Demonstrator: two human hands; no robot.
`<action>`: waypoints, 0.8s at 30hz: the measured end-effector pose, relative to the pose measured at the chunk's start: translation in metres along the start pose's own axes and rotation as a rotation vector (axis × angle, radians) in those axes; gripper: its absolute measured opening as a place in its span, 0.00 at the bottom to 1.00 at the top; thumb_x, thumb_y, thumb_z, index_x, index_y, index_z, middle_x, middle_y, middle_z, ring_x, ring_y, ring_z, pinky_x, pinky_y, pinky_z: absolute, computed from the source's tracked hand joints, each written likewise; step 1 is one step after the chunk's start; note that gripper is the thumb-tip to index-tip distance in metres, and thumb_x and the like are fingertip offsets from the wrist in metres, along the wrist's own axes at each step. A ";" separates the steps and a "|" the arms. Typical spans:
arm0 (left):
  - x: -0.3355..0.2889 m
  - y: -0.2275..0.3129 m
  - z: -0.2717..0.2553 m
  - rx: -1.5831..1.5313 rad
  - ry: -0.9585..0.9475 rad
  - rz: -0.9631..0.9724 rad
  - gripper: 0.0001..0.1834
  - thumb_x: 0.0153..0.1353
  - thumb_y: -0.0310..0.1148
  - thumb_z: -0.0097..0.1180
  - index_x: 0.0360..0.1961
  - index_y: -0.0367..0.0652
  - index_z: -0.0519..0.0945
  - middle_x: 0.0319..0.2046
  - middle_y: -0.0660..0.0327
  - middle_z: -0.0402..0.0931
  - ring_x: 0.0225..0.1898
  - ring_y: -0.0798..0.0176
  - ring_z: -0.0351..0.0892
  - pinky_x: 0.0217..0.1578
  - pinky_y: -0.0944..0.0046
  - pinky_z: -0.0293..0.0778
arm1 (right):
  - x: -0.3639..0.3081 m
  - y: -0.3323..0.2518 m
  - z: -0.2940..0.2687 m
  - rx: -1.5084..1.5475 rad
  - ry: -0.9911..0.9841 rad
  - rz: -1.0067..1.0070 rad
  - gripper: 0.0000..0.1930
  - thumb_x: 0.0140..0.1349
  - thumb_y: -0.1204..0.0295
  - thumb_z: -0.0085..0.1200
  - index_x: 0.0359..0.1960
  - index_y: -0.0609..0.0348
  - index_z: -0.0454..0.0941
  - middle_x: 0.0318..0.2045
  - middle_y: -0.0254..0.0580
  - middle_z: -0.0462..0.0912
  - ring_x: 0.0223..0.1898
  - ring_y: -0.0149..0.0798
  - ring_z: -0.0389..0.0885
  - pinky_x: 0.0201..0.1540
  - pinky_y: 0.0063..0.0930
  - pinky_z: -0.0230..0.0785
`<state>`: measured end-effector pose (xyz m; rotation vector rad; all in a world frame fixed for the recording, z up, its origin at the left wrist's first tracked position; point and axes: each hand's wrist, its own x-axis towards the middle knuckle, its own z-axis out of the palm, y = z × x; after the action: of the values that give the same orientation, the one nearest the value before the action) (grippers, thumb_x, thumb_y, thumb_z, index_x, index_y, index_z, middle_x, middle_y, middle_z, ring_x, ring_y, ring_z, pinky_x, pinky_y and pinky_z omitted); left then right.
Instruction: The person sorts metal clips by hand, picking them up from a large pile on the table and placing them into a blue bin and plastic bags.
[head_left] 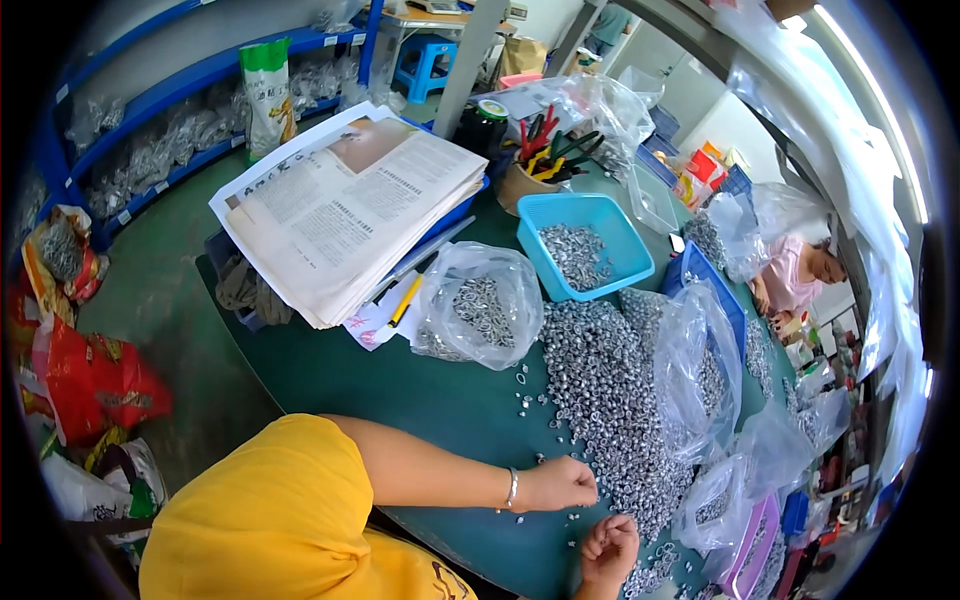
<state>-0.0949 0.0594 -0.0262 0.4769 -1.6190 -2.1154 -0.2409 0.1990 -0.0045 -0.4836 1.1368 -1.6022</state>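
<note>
My left hand [560, 485], with a bracelet at the wrist, is closed at the near left edge of a big pile of small silver metal parts [605, 385]. Its fingertips are pinched together; whatever they hold is too small to make out. My right hand [610, 550] is just nearer and to the right, fingers curled, their contents hidden. A few loose parts lie around both hands on the green tabletop [440, 420]. Small metal rings [652, 572] are heaped beside my right hand. Behind the pile, a clear plastic bag [480, 310] holds silver rings.
A turquoise basket [530, 240] of metal parts stands beyond the pile. Newspapers [350, 200] are stacked at the far left, with a yellow marker [406, 300] nearby. Pliers [545, 150] stand in a pot. Plastic bags [700, 370] and a purple basket [752, 550] line the right. Another person [795, 275] sits farther right.
</note>
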 end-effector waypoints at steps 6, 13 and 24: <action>-0.008 0.010 0.005 0.070 -0.006 0.025 0.09 0.54 0.34 0.56 0.29 0.38 0.77 0.23 0.64 0.77 0.26 0.74 0.74 0.26 0.71 0.70 | -0.013 0.008 0.034 -1.433 -0.026 -0.106 0.08 0.59 0.72 0.51 0.38 0.60 0.72 0.33 0.51 0.80 0.33 0.52 0.79 0.37 0.34 0.70; -0.008 0.005 0.006 0.081 0.020 0.077 0.08 0.54 0.32 0.56 0.30 0.38 0.77 0.24 0.64 0.77 0.25 0.73 0.74 0.26 0.72 0.70 | -0.009 0.015 0.037 -1.495 0.102 -0.358 0.08 0.54 0.78 0.56 0.29 0.68 0.70 0.20 0.42 0.79 0.18 0.32 0.75 0.20 0.23 0.64; -0.003 0.009 0.004 0.136 0.040 0.137 0.06 0.55 0.30 0.57 0.29 0.39 0.77 0.24 0.67 0.76 0.26 0.78 0.71 0.27 0.74 0.70 | -0.019 0.009 0.025 -1.388 0.071 -0.362 0.03 0.55 0.77 0.53 0.30 0.64 0.76 0.24 0.51 0.79 0.25 0.50 0.78 0.28 0.35 0.69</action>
<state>-0.0933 0.0621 -0.0169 0.4353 -1.7284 -1.8940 -0.2098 0.2054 0.0037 -1.5770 2.2180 -0.8564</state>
